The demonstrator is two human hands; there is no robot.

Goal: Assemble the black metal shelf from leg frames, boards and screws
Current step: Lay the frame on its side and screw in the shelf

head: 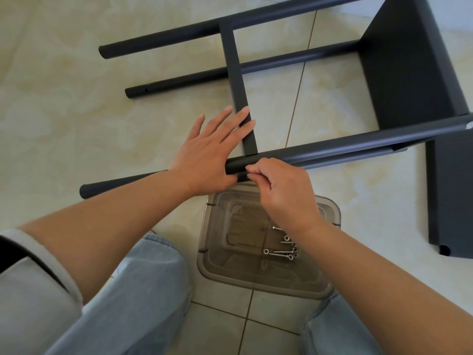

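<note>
Pale floor tiles (76,103) carry a partly built black shelf lying on its side: one board (399,67) is already fixed between the leg frames toward the floor's far right, and a second board (450,196) lies loose at the right edge. The left hand (204,160) lies flat with straight fingers on the near leg tube (332,147) and crossbar (238,80). The right hand (284,190) pinches something tiny at the tube, probably a screw, though it is hidden. More screws (284,249) wait in the clear tray (268,283) near the knees, so much fastening seems left.
</note>
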